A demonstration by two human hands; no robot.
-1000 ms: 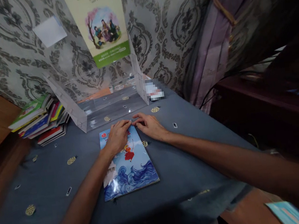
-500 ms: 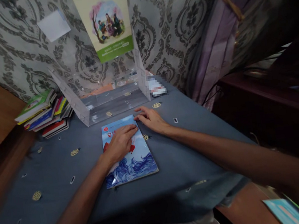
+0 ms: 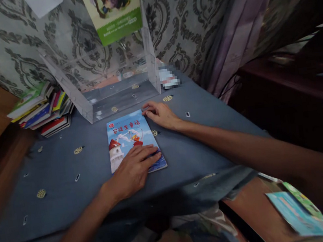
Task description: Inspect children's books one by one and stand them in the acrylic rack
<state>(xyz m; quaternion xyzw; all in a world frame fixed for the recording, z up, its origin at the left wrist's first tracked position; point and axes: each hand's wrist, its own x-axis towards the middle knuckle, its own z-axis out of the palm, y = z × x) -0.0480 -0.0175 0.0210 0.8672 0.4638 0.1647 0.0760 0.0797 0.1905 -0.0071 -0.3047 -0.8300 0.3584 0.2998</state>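
Observation:
A blue picture-covered book with red Chinese characters lies closed and flat on the cloth-covered table. My left hand rests palm down across the lower part of its cover, fingers stretched toward the right edge and hiding much of the painted waves. At the book's upper right corner is my right hand, its fingers loosely bent and apart, the fingertips touching or very near the edge. Neither hand grips anything.
Behind the book stands a clear plastic rack, with a green-bordered poster above it. To its left is a stack of books. A purple curtain hangs at the right. Further booklets lie low at the right.
My left hand has slid down the cover toward the book's near edge, uncovering the title and a figure. My right hand stays by the upper right corner. The view has tilted downward.

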